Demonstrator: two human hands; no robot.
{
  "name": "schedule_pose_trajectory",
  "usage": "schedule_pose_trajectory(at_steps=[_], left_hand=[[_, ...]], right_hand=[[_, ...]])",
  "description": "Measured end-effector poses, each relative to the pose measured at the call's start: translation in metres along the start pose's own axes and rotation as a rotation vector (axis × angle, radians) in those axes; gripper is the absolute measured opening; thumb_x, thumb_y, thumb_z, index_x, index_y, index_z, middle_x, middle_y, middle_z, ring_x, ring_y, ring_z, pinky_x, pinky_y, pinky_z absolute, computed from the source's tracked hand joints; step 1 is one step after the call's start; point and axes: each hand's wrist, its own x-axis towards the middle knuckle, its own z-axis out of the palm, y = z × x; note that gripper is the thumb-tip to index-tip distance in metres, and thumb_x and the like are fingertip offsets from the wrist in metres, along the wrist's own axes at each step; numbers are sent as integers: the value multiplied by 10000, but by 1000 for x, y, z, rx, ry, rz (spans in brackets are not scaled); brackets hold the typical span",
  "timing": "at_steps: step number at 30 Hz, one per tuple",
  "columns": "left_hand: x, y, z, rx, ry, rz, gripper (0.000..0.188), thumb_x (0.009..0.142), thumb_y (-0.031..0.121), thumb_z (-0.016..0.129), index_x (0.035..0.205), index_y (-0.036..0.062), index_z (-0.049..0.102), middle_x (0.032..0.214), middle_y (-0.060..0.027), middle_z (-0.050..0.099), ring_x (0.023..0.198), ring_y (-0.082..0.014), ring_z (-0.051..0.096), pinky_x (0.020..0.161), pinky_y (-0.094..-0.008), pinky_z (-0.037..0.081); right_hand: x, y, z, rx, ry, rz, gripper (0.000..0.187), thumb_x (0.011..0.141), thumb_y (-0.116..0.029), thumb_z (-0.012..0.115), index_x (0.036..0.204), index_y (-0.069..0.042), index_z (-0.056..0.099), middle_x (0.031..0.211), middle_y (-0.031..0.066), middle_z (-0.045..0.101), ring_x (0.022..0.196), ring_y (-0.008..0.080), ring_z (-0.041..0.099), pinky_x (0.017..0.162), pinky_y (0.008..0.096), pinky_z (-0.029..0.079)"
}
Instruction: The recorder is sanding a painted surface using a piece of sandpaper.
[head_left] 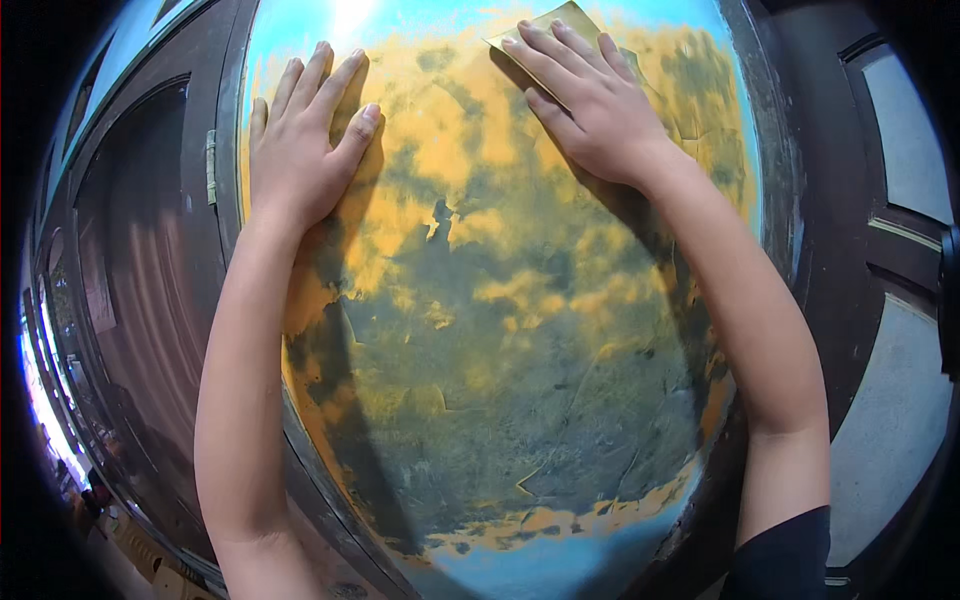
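Observation:
A wall panel (520, 340) fills the middle of the view, its surface a patchwork of yellow-orange and dark grey, with blue paint along the top and bottom. My left hand (300, 150) lies against its upper left part, fingers spread and holding nothing. At the upper right, my right hand (590, 90) holds a yellowish-tan sheet of sandpaper (570, 18) pressed to the panel under its fingers. One corner of the sheet stands out past the fingertips; its underside is hidden. Cracks and a small chipped patch (439, 218) show between my arms.
A dark wooden door (145, 250) with a metal hinge (211, 168) is on the left. Dark framing with pale panels (905, 130) stands on the right. Light comes in at the far left, where small items at floor level are too blurred to name.

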Motion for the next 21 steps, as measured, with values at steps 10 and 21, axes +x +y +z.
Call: schedule_pose_trajectory(at_steps=[10, 21], left_hand=[[2, 0, -1, -40, 1, 3, 566, 954, 579, 419, 1483, 379, 401, 1592, -3, 315, 1485, -249, 239, 1216, -492, 129], [6, 4, -2, -75, 13, 7, 561, 952, 565, 439, 1478, 372, 415, 1592, -7, 317, 1484, -253, 240, 1212, -494, 137]], right_hand=[[-1, 19, 4, 55, 86, 100, 544, 1007, -302, 387, 1514, -108, 341, 1583, 169, 286, 1487, 352, 189, 1217, 460, 116], [-3, 63, 20, 127, 380, -35, 544, 999, -297, 418, 1520, -157, 342, 1595, 152, 271, 1495, 332, 174, 1212, 471, 106]])
